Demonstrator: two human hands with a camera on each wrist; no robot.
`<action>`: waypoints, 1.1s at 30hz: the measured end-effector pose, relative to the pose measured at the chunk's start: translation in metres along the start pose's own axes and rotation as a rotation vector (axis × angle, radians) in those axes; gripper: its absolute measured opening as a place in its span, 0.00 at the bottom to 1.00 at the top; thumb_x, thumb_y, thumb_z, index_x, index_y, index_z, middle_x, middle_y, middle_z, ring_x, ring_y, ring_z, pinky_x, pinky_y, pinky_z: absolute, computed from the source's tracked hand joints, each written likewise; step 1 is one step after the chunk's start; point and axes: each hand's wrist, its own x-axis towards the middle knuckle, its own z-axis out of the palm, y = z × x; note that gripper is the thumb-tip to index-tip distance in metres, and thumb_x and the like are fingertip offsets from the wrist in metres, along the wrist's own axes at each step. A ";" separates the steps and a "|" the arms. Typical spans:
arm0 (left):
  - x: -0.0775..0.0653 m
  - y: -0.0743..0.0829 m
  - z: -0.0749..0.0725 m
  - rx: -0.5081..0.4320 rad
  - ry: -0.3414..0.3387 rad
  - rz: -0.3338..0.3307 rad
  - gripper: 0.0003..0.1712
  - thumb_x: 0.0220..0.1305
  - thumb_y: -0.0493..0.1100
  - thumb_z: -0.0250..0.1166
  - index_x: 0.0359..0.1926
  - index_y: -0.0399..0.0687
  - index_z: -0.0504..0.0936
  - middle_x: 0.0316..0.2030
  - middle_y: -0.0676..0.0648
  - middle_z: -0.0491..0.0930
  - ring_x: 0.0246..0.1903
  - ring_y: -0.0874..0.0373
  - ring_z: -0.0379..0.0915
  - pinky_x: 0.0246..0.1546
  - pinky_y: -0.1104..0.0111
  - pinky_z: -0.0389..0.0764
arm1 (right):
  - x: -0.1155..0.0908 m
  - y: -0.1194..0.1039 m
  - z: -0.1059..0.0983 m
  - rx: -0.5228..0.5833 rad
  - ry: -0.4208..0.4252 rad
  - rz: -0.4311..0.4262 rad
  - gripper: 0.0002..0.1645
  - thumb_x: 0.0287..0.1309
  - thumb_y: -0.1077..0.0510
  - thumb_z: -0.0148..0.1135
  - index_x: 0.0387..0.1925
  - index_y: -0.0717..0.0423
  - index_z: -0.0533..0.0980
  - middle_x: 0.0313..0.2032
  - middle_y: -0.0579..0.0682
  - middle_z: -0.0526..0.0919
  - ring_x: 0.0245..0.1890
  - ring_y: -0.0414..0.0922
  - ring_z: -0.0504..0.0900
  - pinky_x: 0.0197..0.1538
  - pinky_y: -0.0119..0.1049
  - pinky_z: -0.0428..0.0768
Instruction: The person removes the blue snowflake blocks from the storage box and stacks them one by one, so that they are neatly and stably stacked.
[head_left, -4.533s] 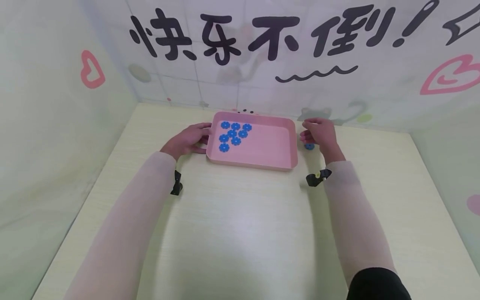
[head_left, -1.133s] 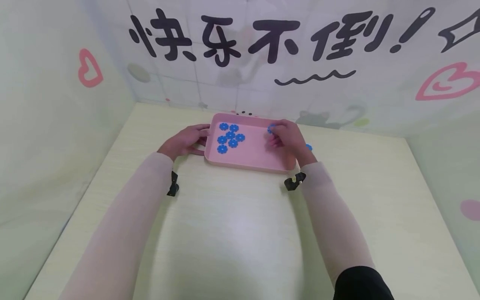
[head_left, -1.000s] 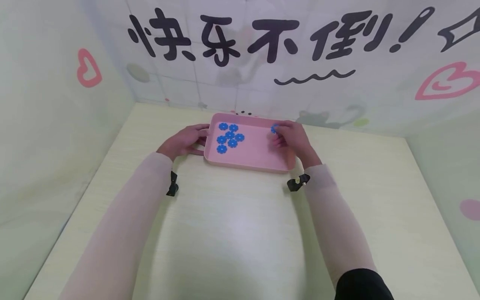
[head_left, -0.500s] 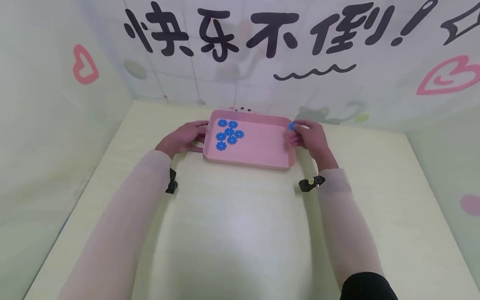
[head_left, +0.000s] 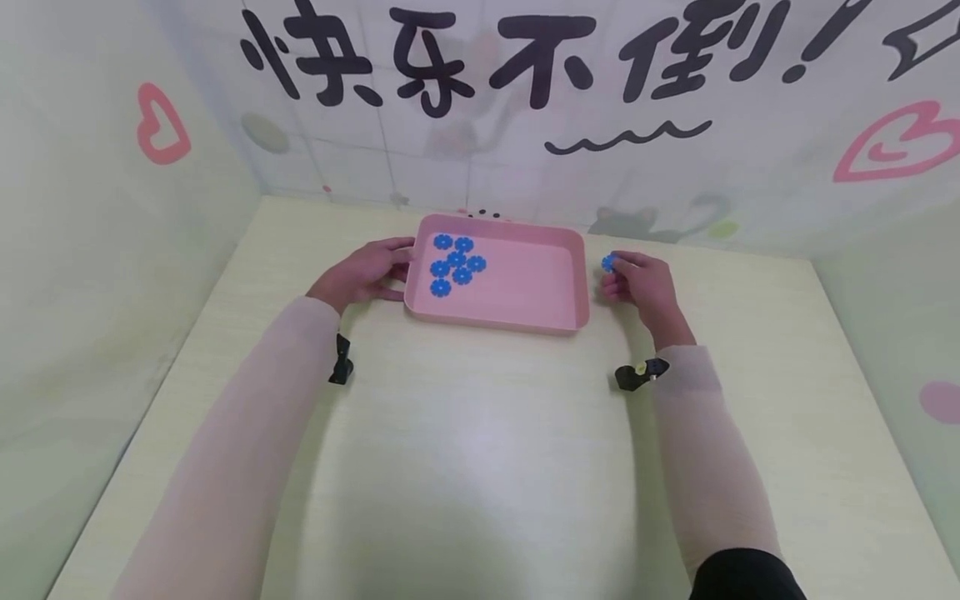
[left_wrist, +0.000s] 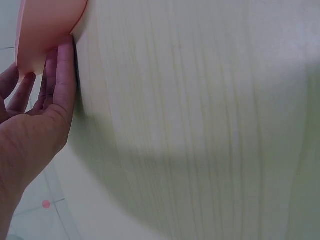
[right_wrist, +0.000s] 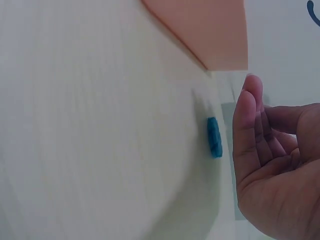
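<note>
Several blue flower-shaped plastic pieces [head_left: 456, 259] lie in the left part of a shallow pink tray [head_left: 532, 292]. My left hand [head_left: 366, 271] is at the tray's left side; in the left wrist view its nearly straight fingers touch the pink wall [left_wrist: 45, 30]. Just right of the tray, my right hand [head_left: 647, 283] pinches one blue flower-shaped piece [head_left: 608, 263] between thumb and fingertips. That piece is hidden in the right wrist view. There, another blue piece [right_wrist: 215, 137] lies on the table near the hand; the head view hides it behind the hand.
The pale wood-grain table [head_left: 465, 433] runs out in front of the tray. A printed cloth wall [head_left: 510, 167] with dark characters stands close behind it. Side cloths hang at left and right. A small black device [head_left: 641, 374] sits on the right wrist.
Earlier, the upper-right piece of the group left its place. My right hand has since carried a blue piece rightward over the tray's right rim. The left hand stays at the tray's side.
</note>
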 end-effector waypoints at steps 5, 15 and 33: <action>0.006 -0.005 -0.002 0.008 0.016 0.015 0.30 0.77 0.49 0.48 0.76 0.63 0.55 0.55 0.40 0.71 0.52 0.48 0.69 0.47 0.56 0.83 | 0.001 0.006 -0.006 0.011 0.003 0.049 0.27 0.71 0.57 0.53 0.66 0.64 0.67 0.22 0.44 0.83 0.20 0.37 0.82 0.30 0.29 0.84; 0.014 -0.011 -0.007 0.008 0.014 0.028 0.30 0.76 0.50 0.49 0.75 0.64 0.55 0.55 0.41 0.72 0.52 0.48 0.70 0.47 0.56 0.83 | -0.002 0.013 -0.009 -0.017 -0.019 0.114 0.28 0.71 0.57 0.53 0.68 0.62 0.66 0.21 0.44 0.83 0.20 0.37 0.82 0.31 0.31 0.85; 0.017 -0.013 -0.006 0.008 0.014 0.039 0.29 0.76 0.51 0.48 0.75 0.63 0.56 0.54 0.41 0.72 0.51 0.48 0.70 0.47 0.56 0.84 | 0.002 0.021 -0.012 -0.047 -0.021 0.126 0.27 0.71 0.55 0.53 0.68 0.60 0.67 0.21 0.43 0.82 0.19 0.36 0.81 0.29 0.29 0.84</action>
